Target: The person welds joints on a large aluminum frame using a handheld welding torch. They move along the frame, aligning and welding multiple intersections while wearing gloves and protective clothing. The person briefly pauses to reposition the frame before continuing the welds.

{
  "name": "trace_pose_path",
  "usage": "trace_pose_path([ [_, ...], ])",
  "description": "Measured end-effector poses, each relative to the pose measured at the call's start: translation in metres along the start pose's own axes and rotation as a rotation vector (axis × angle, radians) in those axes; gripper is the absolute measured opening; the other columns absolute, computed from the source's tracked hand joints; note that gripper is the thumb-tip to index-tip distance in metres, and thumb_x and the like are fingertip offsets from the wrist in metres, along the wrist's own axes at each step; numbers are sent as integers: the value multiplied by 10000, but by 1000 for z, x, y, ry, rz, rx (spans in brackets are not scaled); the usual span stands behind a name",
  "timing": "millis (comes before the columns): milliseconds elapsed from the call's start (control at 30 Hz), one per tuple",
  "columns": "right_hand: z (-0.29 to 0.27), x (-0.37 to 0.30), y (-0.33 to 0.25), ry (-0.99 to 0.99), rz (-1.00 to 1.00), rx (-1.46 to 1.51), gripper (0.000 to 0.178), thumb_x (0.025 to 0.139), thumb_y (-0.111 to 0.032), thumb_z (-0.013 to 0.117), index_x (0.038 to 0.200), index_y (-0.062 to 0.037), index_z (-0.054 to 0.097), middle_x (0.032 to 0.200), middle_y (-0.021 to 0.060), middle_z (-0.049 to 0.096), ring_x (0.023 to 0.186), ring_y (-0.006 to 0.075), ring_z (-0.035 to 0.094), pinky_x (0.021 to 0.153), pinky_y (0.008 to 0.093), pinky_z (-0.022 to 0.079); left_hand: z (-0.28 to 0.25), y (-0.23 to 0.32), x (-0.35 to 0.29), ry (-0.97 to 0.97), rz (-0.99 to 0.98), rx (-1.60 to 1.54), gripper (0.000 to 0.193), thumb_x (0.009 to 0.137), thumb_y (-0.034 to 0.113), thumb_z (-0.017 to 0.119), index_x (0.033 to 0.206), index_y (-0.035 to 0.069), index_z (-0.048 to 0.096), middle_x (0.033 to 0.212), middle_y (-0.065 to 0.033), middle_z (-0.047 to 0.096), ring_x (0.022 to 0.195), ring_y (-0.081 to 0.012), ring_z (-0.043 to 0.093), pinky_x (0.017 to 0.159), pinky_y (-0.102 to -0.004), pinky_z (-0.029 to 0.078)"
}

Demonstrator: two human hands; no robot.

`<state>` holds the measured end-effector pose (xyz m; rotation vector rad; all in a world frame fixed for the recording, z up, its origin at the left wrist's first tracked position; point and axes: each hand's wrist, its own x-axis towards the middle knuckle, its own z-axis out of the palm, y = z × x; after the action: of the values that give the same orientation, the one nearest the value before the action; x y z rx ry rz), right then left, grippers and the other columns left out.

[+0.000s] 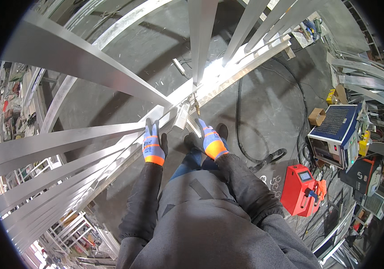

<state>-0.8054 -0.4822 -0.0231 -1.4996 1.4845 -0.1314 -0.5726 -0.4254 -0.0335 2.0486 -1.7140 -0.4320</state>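
My left hand [154,147], in a blue and orange work glove, lies against the long metal rail [131,145]. Its fingers are stretched out and slightly apart beside the foot of an upright flat bar [93,132]. My right hand [213,142], gloved alike, is closed around a welding torch [194,127]. The torch's thin brass-coloured nozzle [196,105] points at the rail near the base of another upright bar [201,40]. A silver metal piece [182,115] sits between my hands, close to the torch; whether it belongs to the torch I cannot tell.
More upright bars [44,172] line the rail on both sides. A black hose [240,116] curves over the grey floor. To the right stand a red machine [297,190] with a small screen and a blue-and-white unit [335,127]. A curved metal strip [125,22] lies beyond.
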Motion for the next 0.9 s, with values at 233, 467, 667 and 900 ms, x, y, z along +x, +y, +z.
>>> trace_pose_path([
  [233,7,-3,-3,56,-12,-29,743,930,-481,675,1529,-102,455,1275,295,640,1212,448,612,1035,482,491,3,-13,-4,-11,17,18,470,923,132,636,1383,62,570,1619,-249,381,1270,-468,575,1024,-503,509],
  [467,11,-5,-14,76,8,-15,709,933,-463,683,1512,-113,472,1250,294,656,1182,458,626,1019,495,501,-1,-17,-4,-76,5,12,452,959,186,595,1390,53,575,1643,-235,345,1278,-454,575,1043,-494,503],
  [667,9,-9,-23,62,37,-7,689,935,-450,681,1505,-122,479,1251,287,662,1170,460,635,1003,504,510,-5,-17,-3,-117,-39,-3,411,940,154,631,1337,51,607,1608,-235,409,1314,-443,563,1049,-475,505],
  [900,10,-15,-24,90,27,3,668,932,-422,687,1493,-119,487,1235,287,671,1167,461,637,990,511,516,-4,-23,-3,-123,-4,19,442,959,209,598,1378,70,587,1640,-223,358,1283,-447,577,1036,-500,509],
])
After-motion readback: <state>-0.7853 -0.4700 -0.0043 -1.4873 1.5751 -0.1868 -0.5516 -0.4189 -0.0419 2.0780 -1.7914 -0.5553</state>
